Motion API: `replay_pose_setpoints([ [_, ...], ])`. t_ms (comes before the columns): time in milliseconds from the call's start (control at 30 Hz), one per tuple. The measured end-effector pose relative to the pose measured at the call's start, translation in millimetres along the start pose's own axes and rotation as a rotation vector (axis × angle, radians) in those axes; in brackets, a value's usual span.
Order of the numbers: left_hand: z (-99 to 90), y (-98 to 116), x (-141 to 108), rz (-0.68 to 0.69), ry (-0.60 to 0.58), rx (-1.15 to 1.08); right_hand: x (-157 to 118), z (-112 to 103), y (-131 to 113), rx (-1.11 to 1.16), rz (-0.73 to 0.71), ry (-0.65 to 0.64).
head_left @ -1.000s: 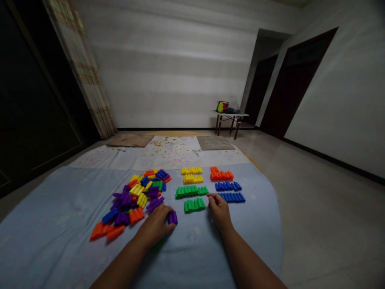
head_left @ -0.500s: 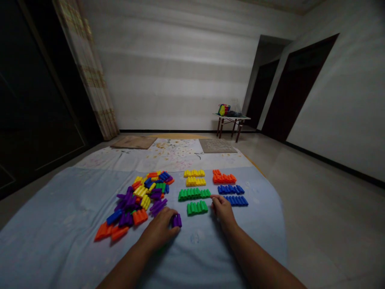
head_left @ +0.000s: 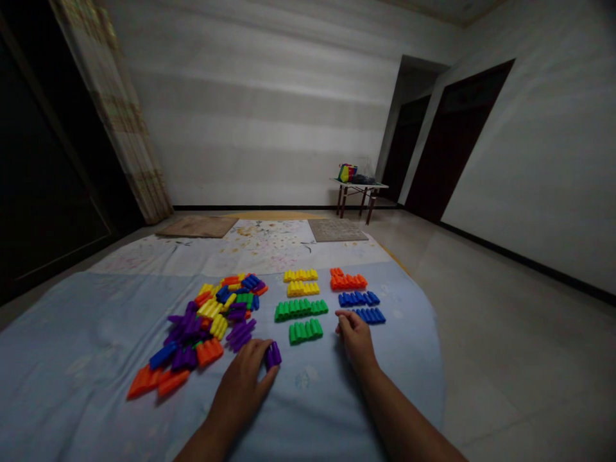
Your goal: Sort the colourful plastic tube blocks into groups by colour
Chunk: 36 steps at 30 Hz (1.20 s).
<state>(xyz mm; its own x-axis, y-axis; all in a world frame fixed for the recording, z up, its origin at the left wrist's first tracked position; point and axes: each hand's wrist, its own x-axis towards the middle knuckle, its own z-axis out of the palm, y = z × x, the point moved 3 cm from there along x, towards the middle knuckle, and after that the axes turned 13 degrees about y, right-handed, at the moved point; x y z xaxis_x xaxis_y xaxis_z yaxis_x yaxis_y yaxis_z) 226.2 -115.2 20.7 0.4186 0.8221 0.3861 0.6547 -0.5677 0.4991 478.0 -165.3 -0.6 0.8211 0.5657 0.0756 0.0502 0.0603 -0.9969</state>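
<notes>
My left hand [head_left: 243, 375] has thumb and fingers curled around a small purple ribbed block [head_left: 273, 355] on the blue cloth. My right hand [head_left: 355, 337] is over the cloth, holding nothing visible, with its index finger and thumb slightly apart. Just left of it are two rows of green blocks [head_left: 301, 309]. A row of blue blocks [head_left: 370, 316] lies behind it and is partly covered. Farther back sit yellow blocks [head_left: 302, 288] and orange blocks [head_left: 349, 282]. Left of my left hand spreads a mixed pile of blocks, including purple ones [head_left: 240, 335].
The light blue cloth [head_left: 308, 417] covers a low surface with a rounded edge. Two flat boards, one brown [head_left: 199, 226] and one greyish [head_left: 337, 230], lie at its far end. A small table [head_left: 360, 185] with a colourful bag stands near the wall.
The view has turned a little, so the scene sits farther left. My right hand has drawn slightly away from the end of the green row. My left hand stays on the purple block.
</notes>
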Motion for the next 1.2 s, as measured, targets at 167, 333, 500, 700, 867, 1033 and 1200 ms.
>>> replay_pose_setpoints([
  [167,0.4,-4.0,-4.8,0.055,0.035,-0.003,-1.0,-25.7,0.7,-0.044,0.034,-0.007],
  [333,-3.8,-5.2,-4.4,0.057,-0.037,-0.007,-5.4,-32.3,-4.4,-0.057,0.034,-0.008],
  [500,-10.2,26.1,3.3,0.065,-0.102,-0.008,-4.7,-9.2,-19.6,-0.017,-0.031,-0.085],
  [700,5.0,62.4,14.2,0.088,-0.203,0.053,-6.0,-10.2,-14.8,-0.098,-0.086,-0.109],
  [867,18.2,63.6,14.2,0.094,-0.232,0.121,-6.9,-24.2,-3.7,-0.17,-0.113,-0.115],
  [1033,15.4,64.0,1.6,0.121,-0.166,0.142,-13.0,-21.1,-2.5,-0.235,-0.175,-0.169],
  [1200,21.5,64.8,-31.9,0.219,-0.066,0.139,-13.5,-20.1,-4.9,-0.268,-0.228,-0.171],
])
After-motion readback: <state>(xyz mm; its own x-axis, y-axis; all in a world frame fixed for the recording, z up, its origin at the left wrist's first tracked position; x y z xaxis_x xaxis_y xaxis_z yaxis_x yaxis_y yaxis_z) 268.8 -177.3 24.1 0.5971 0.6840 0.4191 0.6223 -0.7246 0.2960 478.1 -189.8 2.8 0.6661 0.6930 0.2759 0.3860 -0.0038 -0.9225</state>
